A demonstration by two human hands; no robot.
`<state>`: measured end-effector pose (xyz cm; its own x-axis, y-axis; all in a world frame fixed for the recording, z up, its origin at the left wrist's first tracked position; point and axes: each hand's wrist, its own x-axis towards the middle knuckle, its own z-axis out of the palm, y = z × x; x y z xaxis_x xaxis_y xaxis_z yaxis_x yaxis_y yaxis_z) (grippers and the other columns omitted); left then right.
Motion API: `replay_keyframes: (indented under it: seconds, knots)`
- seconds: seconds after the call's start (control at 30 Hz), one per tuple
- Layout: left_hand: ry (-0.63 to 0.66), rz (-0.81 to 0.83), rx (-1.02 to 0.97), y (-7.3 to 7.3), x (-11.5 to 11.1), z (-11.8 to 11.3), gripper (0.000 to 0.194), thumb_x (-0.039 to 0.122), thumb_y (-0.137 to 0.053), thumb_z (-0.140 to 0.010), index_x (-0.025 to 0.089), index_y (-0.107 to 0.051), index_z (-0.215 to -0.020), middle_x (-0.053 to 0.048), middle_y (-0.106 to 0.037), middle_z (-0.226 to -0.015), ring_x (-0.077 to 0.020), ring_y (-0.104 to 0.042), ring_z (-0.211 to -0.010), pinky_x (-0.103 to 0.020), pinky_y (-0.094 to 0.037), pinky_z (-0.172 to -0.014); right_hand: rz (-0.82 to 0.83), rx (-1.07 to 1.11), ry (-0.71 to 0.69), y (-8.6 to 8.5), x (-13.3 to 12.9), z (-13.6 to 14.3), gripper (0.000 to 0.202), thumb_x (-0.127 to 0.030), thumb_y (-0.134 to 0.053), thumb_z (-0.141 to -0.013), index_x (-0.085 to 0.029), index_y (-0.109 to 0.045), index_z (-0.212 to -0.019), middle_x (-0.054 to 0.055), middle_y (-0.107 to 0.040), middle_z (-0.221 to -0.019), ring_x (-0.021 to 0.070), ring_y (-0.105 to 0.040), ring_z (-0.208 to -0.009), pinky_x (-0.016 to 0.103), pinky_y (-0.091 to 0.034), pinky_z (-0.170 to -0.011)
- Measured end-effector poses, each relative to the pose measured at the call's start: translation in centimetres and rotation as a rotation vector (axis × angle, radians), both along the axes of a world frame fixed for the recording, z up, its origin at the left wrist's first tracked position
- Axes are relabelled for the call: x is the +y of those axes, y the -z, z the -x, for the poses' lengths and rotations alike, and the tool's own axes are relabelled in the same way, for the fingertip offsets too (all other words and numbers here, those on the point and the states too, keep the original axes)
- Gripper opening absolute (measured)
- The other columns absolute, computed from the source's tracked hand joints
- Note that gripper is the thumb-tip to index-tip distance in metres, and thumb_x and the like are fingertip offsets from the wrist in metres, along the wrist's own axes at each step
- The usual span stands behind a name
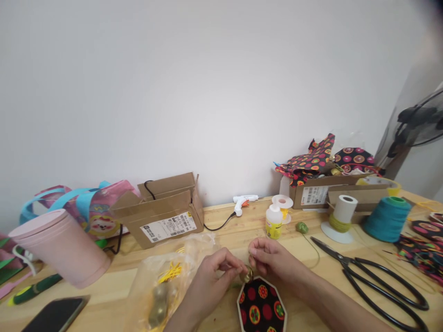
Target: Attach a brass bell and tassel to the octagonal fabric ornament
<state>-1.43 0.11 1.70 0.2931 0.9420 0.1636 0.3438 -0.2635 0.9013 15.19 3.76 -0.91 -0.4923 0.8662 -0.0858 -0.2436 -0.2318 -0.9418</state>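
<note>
My left hand [216, 277] is closed, its fingertips pinching a small brass-coloured bell [248, 275] at the top edge of an octagonal piece [262, 304]. That piece has black fabric with bright round flowers and a pale rim, and lies on the table just below both hands. Close by on the other side, my right hand [273, 258] has thumb and fingers pressed together; what they hold is too small to make out. A bit of green cord [235, 286] shows beside the octagon.
Left of my hands lies a plastic bag [141, 281] with yellow cords and brass-coloured balls. Large black-handled scissors [346, 263] lie right, near a teal thread cone [389, 219]. Behind are a glue bottle [274, 226], glue gun [239, 203] and cardboard box [166, 212].
</note>
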Motion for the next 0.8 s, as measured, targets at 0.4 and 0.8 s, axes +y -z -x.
replay_keyframes:
  seconds: [0.4, 0.8]
  knots:
    - [0.073, -0.311, 0.472, -0.51, -0.15, 0.31, 0.023, 0.004, -0.047, -0.072, 0.022, -0.060, -0.071, 0.001, -0.060, -0.072, -0.0138, -0.053, -0.074, -0.025, -0.038, -0.068, -0.021, 0.058, -0.004, 0.28, 0.07, 0.03, 0.028, -0.038, -0.062, -0.065, -0.016, -0.045, -0.066, -0.007, -0.050, -0.048, 0.0024, -0.031, -0.036, 0.018, -0.021, -0.039]
    - [0.137, -0.500, 0.602, -0.46, -0.55, -0.32, 0.019, 0.009, -0.043, -0.077, 0.020, -0.058, -0.077, -0.002, -0.059, -0.072, -0.0159, -0.052, -0.072, -0.028, -0.040, -0.065, -0.055, -0.004, 0.043, -0.58, -0.39, 0.28, 0.033, -0.043, -0.062, -0.061, -0.018, -0.041, -0.063, -0.009, -0.043, -0.042, 0.0027, -0.027, -0.034, 0.020, -0.014, -0.037]
